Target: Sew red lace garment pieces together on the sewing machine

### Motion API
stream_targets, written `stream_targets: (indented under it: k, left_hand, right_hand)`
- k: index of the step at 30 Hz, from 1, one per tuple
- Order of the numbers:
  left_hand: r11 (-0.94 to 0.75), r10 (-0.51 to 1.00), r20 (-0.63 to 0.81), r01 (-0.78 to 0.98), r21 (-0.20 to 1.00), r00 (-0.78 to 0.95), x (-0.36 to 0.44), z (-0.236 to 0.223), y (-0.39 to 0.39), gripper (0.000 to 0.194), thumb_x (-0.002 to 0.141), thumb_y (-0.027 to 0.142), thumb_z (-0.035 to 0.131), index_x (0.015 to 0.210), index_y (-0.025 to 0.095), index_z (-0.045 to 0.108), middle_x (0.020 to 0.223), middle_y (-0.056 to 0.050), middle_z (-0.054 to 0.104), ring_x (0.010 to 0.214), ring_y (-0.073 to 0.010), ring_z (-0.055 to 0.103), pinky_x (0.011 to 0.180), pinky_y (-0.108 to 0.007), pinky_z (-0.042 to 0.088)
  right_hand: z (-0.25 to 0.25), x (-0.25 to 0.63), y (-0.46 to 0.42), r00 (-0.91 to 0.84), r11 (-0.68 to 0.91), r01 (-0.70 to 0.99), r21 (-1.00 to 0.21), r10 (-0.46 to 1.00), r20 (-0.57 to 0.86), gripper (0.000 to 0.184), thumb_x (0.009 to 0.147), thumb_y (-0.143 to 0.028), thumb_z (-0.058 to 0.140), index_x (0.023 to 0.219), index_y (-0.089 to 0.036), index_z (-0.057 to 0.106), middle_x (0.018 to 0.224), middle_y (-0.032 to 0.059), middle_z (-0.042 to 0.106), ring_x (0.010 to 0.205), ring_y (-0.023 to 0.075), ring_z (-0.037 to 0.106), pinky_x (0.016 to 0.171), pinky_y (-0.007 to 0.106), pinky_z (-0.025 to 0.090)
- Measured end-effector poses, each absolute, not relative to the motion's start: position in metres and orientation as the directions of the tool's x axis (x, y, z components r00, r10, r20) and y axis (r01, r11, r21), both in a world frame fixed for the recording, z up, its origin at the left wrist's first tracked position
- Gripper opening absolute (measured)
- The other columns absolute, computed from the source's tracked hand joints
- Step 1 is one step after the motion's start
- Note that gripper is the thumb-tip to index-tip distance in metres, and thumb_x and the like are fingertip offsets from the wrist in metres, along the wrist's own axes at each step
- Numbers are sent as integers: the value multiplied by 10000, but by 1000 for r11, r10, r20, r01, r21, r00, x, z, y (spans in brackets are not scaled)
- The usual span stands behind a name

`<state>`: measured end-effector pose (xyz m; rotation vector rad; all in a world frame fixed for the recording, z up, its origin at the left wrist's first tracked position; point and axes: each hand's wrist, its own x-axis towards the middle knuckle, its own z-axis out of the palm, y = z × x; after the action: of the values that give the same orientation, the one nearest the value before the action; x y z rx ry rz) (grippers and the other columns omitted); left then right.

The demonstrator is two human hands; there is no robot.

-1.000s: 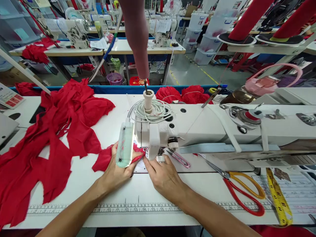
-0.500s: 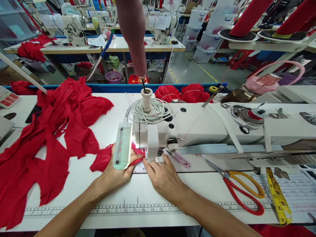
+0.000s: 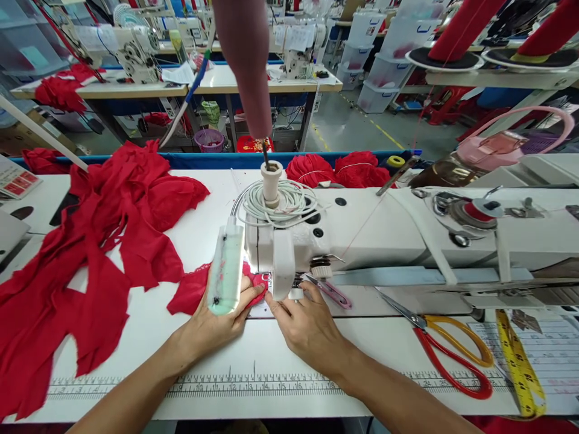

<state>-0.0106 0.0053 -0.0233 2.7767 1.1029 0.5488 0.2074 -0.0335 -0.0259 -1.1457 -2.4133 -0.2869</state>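
A small red fabric piece with a lacy edge lies flat on the bed of a white sewing machine, reaching under its head. My left hand is closed on this piece; a clear greenish plate in front covers part of the fingers. From the other side, my right hand meets the fabric's right edge with thumb and forefinger together. Its other fingers curl beside the presser area, partly behind the machine head. Pink thread snips lie just beyond the right hand.
A heap of red fabric covers the table's left. Scissors with orange and red handles and a yellow tape measure lie at right. Red bundles sit behind the machine. A printed ruler runs along the front edge.
The view has shifted slightly, so most things sit a little further right. Both hands keep nearly the same place at the fabric; the left fingers appear drawn in slightly.
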Motion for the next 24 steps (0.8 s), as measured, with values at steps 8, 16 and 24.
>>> stream_targets:
  k: [8, 16, 24]
  left_hand:
    - [-791, 595, 312, 609, 61, 741, -8, -20, 2, 462, 884, 59, 499, 1323, 172, 588, 1166, -138, 679, 1062, -294, 615, 989, -632, 440]
    - [-783, 609, 315, 616, 91, 728, -7, -9, -5, 373, 924, 147, 551, 1285, 209, 617, 1122, -100, 695, 1022, -279, 649, 1030, -677, 429]
    - [-770, 627, 335, 625, 127, 704, 0, -3, -6, 292, 942, 152, 531, 1205, 201, 649, 1080, -75, 706, 1018, -253, 645, 1027, -617, 470]
  right_hand:
    - [-25, 209, -32, -547, 637, 770, -38, 689, 475, 370, 845, 4, 463, 1112, -108, 694, 657, 24, 553, 741, 198, 507, 885, 411, 321]
    - [-24, 211, -33, -546, 648, 757, -83, 699, 462, 383, 871, -11, 453, 1153, -111, 693, 662, 23, 556, 746, 196, 501, 899, 410, 326]
    - [-24, 210, -25, -487, 577, 804, -144, 777, 399, 444, 912, -91, 419, 1279, -171, 655, 762, 64, 614, 796, 223, 525, 863, 406, 352]
